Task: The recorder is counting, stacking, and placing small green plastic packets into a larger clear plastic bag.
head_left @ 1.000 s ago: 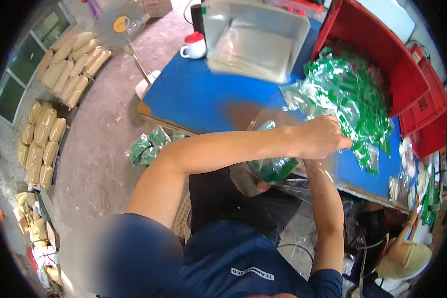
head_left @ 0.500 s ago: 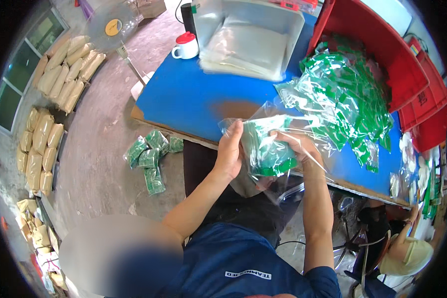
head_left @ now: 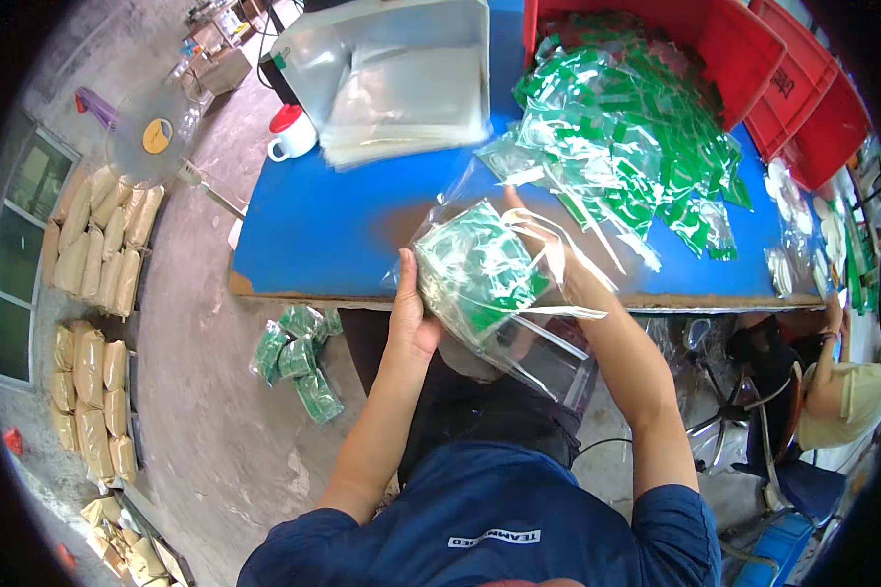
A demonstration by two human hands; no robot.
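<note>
A clear plastic bag holding a thick stack of green-and-clear packets (head_left: 480,264) is in front of me, just over the near table edge. My left hand (head_left: 414,318) grips its left side, thumb up along the edge and fingers underneath, mostly hidden. On the right side my right hand (head_left: 576,274) holds the loose film, its fingers partly covered by shiny plastic folds. Beyond it, a large heap of flat green-and-clear packets (head_left: 626,137) spreads over the blue table (head_left: 333,210) from a tipped red bin (head_left: 744,49).
A grey tray (head_left: 308,49) with stacked clear bags (head_left: 411,93) stands at the back, beside a white mug (head_left: 292,134) with red lid. Filled green packs (head_left: 299,357) lie on the floor left. Brown sacks (head_left: 93,377) line the left; another person (head_left: 842,401) sits at right.
My view has turned, so the table now lies straighter across. The filled bag is tilted more, and my right hand has shifted from on top of it to its right edge.
</note>
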